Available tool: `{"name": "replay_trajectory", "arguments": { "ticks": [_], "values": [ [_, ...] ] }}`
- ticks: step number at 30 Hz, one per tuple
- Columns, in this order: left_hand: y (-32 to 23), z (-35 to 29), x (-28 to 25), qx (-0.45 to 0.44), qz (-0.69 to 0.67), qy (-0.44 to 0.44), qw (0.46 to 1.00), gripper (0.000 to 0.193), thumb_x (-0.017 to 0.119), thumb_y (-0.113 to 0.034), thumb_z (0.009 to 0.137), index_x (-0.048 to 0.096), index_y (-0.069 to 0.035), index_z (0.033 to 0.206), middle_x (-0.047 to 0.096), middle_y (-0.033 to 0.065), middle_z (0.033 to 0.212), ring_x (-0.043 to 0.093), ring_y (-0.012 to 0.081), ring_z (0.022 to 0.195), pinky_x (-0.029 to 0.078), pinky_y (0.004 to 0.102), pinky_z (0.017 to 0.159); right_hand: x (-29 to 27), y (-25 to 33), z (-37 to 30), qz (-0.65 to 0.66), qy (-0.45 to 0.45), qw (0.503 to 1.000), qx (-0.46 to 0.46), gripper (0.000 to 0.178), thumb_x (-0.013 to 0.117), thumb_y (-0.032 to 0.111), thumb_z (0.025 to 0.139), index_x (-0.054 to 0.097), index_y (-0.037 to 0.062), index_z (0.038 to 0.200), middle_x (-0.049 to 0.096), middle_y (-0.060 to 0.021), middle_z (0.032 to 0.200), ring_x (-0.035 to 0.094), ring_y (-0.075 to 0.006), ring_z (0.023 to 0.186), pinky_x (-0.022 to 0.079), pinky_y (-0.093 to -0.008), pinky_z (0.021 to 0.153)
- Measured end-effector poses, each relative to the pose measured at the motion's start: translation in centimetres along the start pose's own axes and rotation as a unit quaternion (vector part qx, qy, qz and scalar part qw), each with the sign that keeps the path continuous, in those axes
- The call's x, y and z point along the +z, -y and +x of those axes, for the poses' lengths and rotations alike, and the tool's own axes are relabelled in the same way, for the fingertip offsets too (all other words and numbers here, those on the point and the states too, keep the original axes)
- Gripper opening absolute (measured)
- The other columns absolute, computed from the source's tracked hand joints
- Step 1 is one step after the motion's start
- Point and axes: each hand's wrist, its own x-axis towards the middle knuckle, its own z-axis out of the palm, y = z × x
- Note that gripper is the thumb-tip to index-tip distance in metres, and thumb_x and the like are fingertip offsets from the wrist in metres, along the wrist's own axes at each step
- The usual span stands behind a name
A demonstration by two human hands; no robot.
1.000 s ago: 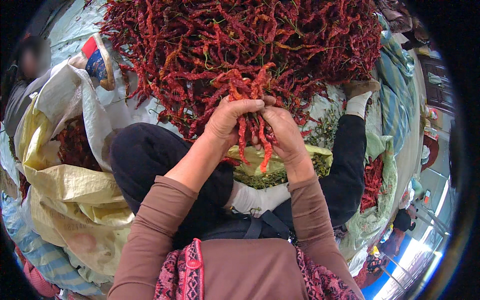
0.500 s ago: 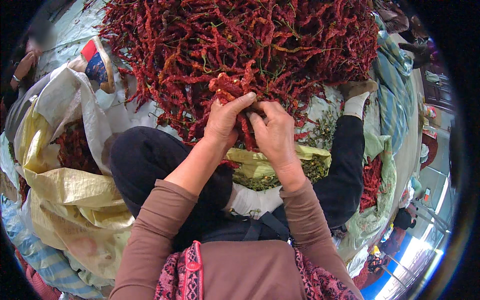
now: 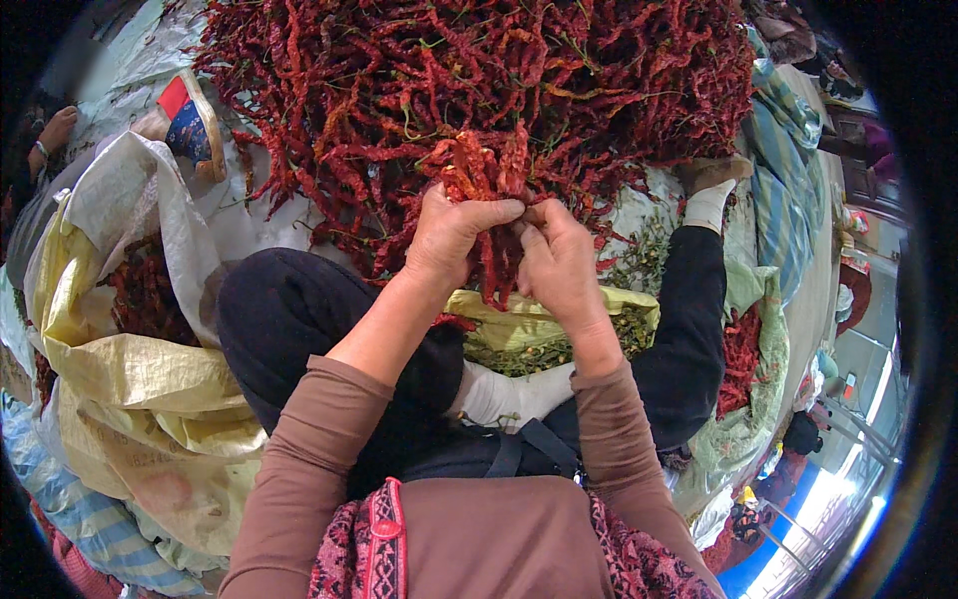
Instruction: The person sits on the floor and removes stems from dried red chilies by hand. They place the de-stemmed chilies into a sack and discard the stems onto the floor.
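Observation:
My left hand (image 3: 444,238) is closed around a small bunch of dried red chillies (image 3: 471,172), thumb laid across it. Wrinkled pods stick up above the fingers, and others hang down between my two hands. Close against the bunch on its right side, my right hand (image 3: 567,265) has its thumb and fingers drawn together in a pinch. What lies in that pinch is too small or hidden to make out. Just beyond both hands spreads a large heap of dried red chillies (image 3: 479,70), with some green stems among them.
A yellow sack (image 3: 519,324) with green-brown stem bits (image 3: 519,361) lies between my legs. At left stands an open white-and-yellow sack (image 3: 150,384) with chillies inside; a pale green sack (image 3: 763,399) with chillies sits at right. Another person's hand (image 3: 58,130) and a shoe (image 3: 195,135) show at upper left.
My right hand has shifted slightly right and down, a little away from my left. The chilli bunch has turned, and more hanging pods show between my hands.

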Motion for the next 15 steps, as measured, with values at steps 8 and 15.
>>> {"name": "replay_trajectory", "arguments": {
  "ticks": [8, 15],
  "values": [
    [-0.3, 0.0, 0.4, 0.016, 0.015, 0.016, 1.0, 0.027, 0.068, 0.004, 0.069, 0.062, -0.003, 0.093, 0.065, 0.0019, 0.086, 0.061, 0.0122, 0.078, 0.049, 0.0277, 0.074, -0.5, -0.5, -0.1, -0.275, -0.067, 0.913, -0.295, 0.008, 0.051, -0.001, 0.083, 0.055, -0.0015, 0.089, 0.058, -0.0184, 0.07, 0.06, -0.0331, 0.064, 0.048, -0.0391, 0.057],
    [0.1, -0.5, 0.9, 0.12, 0.172, -0.018, 0.977, 0.02, 0.069, 0.005, 0.07, 0.061, -0.003, 0.087, 0.062, -0.0015, 0.08, 0.055, 0.0057, 0.072, 0.047, 0.0224, 0.066, 0.0, -0.8, 0.1, -0.23, -0.058, 0.952, -0.193, 0.01, 0.05, -0.004, 0.073, 0.055, -0.0024, 0.081, 0.057, -0.0225, 0.074, 0.056, -0.0433, 0.074, 0.046, -0.0464, 0.064]
  ]
}}
